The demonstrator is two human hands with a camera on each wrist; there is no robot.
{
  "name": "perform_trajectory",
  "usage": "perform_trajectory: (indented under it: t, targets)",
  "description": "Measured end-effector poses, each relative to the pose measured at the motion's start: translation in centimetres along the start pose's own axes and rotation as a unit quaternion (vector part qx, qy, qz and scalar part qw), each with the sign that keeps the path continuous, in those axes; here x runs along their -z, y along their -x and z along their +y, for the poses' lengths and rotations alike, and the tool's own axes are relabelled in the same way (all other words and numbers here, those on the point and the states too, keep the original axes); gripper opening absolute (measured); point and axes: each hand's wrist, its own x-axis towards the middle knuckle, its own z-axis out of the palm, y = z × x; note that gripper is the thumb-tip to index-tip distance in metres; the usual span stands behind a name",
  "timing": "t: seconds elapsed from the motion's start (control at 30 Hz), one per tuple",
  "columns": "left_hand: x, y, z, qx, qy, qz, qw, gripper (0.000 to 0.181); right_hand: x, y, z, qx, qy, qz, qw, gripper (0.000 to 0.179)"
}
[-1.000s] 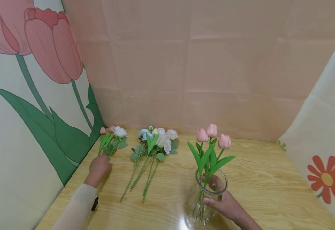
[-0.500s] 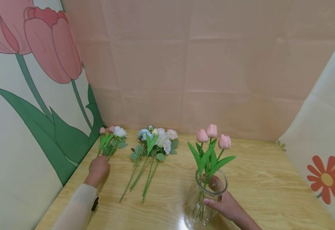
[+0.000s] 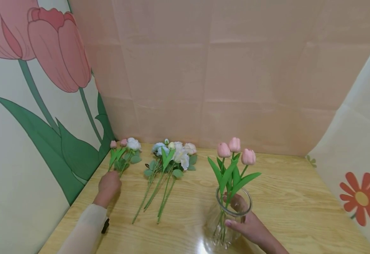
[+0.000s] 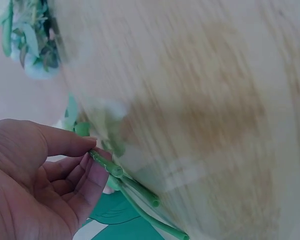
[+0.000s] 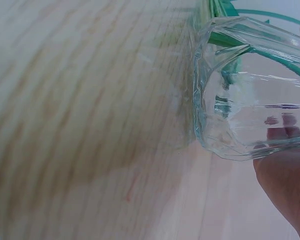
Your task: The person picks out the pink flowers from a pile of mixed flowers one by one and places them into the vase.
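Note:
My left hand [image 3: 109,185] is at the left of the table, below a white rose-like flower [image 3: 133,144] and two pink tulips [image 3: 113,144]. Thumb and forefinger pinch a green flower stem [image 4: 102,162] near its cut end; two thinner stems [image 4: 150,217] lie beside it. Which bloom the pinched stem belongs to is hard to tell. At the right, my right hand [image 3: 249,225] grips a clear glass vase [image 3: 211,225] around its neck, fingers behind and thumb in front. Pink tulips [image 3: 234,144] with green leaves stand in the vase, stems inside the glass [image 5: 220,125].
Between the hands lies a group of blue, white and pale pink flowers [image 3: 180,157], stems toward me. A tulip-printed sheet [image 3: 23,141] borders the wooden table [image 3: 283,201] on the left, a plain sheet [image 3: 251,88] behind, and a flower-printed sheet [image 3: 362,148] on the right.
My left hand has shifted slightly left. The white flower above it has risen a little and moved slightly right. My right hand and the vase stay where they were.

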Motion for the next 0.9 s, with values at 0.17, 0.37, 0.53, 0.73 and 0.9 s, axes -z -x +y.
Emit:
perform_trajectory:
  t: [0.17,0.37,0.53,0.73,0.9]
  targets:
    - [0.3,0.5,0.7,-0.016,0.014,0.032,0.9993,0.014,0.0,-0.1,-0.2,0.004,-0.003,0.002,1.0000,0.077]
    - [0.0,0.6,1.3,-0.032,0.013,0.039,0.9986,0.015,0.1,-0.3,-0.4,0.001,-0.023,-0.002,0.9997,0.077]
    - [0.4,0.6,2.4,-0.023,-0.008,0.022,0.9995,0.014,0.1,-0.3,-0.3,-0.003,-0.011,0.002,0.9999,0.077]
    - [0.4,0.7,3.3,-0.020,-0.004,0.020,0.9996,0.016,0.0,-0.1,-0.1,-0.006,-0.010,0.002,0.9999,0.077]
    - [0.0,0.7,3.6,-0.023,0.012,0.013,0.9996,0.016,0.0,0.0,-0.1,-0.001,-0.011,0.002,0.9999,0.077]
